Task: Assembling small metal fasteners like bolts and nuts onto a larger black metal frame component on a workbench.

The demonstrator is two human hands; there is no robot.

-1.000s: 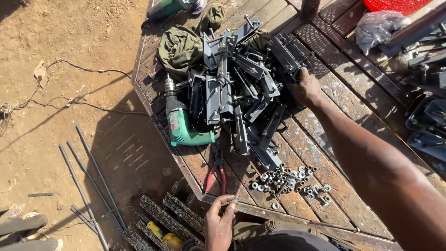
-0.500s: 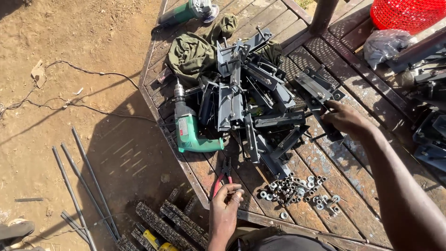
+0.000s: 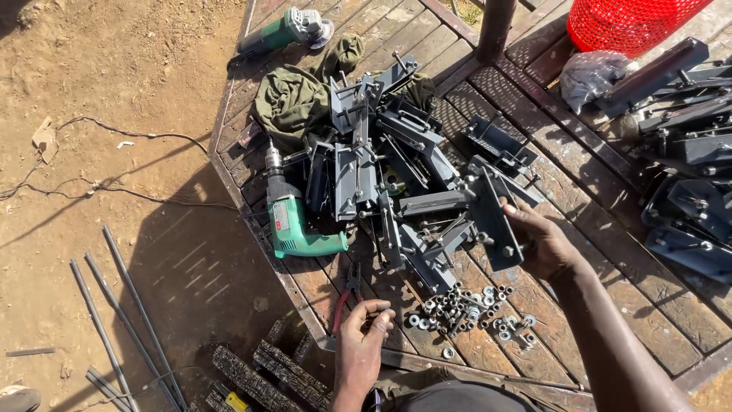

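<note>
A rusty slatted metal platform (image 3: pixel 610 252) holds a tangled heap of grey steel brackets (image 3: pixel 381 160); the right hand (image 3: pixel 545 244) clasps one grey bracket (image 3: pixel 492 217) at the heap's edge, and tugging could snag and topple neighbours; a green drill (image 3: pixel 293 225) lies beside; the left hand (image 3: pixel 364 343), fingers curled loosely, touches red-handled pliers (image 3: pixel 347 297) near loose nuts (image 3: pixel 465 313), which could scatter through the slats.

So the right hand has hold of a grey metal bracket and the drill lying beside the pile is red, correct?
Not quite. The head view shows the drill is green, not red. The rest stands: the right hand grips a grey metal bracket, and the drill lies beside the pile of brackets.
</note>
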